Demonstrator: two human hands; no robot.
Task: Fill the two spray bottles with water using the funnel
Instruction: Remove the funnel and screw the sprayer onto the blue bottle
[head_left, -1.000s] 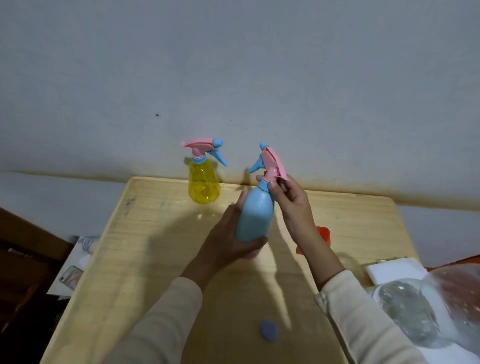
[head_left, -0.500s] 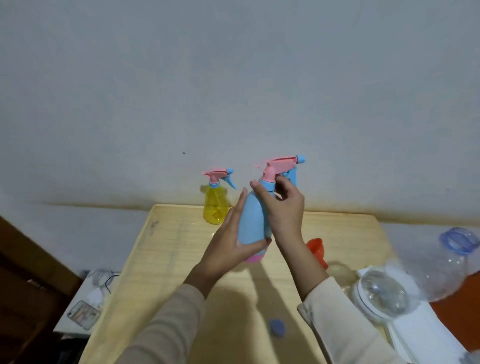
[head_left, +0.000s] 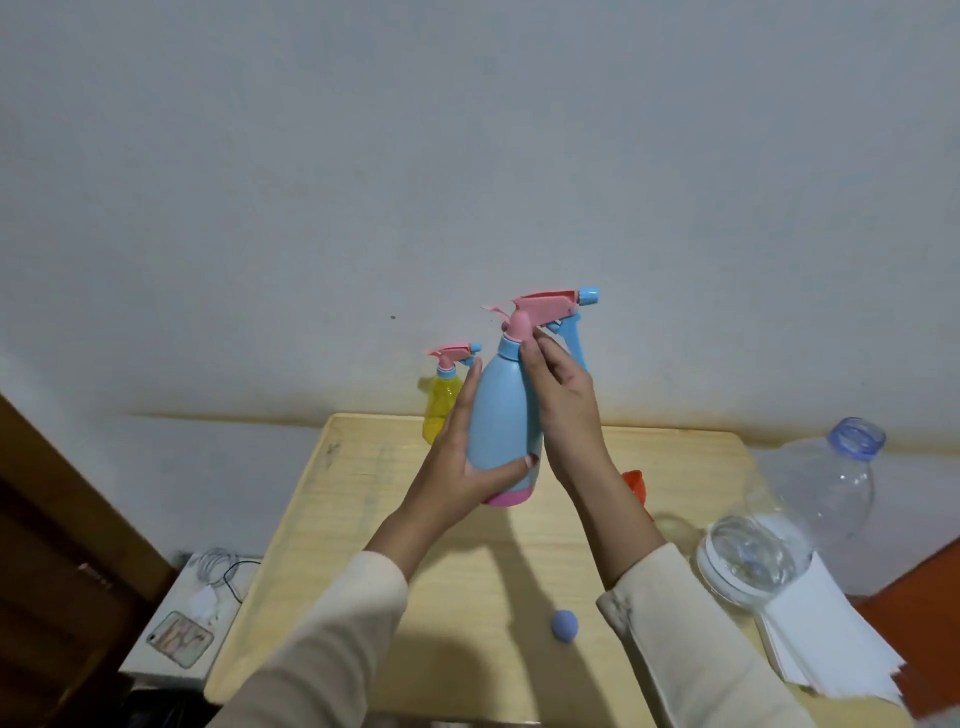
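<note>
- A yellow spray bottle (head_left: 440, 415) stood at the tabletop's (head_left: 363, 493) far edge.
- The left hand (head_left: 457, 467) gripped the lower body of a blue spray bottle (head_left: 504, 415), held upright over the tabletop.
- The right hand (head_left: 563, 400) pinched its neck below the pink sprayer (head_left: 540, 306).
- An orange funnel (head_left: 635, 483) lay partly hidden behind the right forearm (head_left: 613, 519), with a clear water bottle (head_left: 810, 499) farther right.

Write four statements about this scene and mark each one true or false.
1. The left hand grips the blue spray bottle by its body. True.
2. Its spray head is off. False: it is on, with the right hand pinching its collar.
3. The yellow spray bottle stands on the table. True.
4. The funnel sits in the yellow spray bottle. False: the orange funnel lies on the table.
</note>
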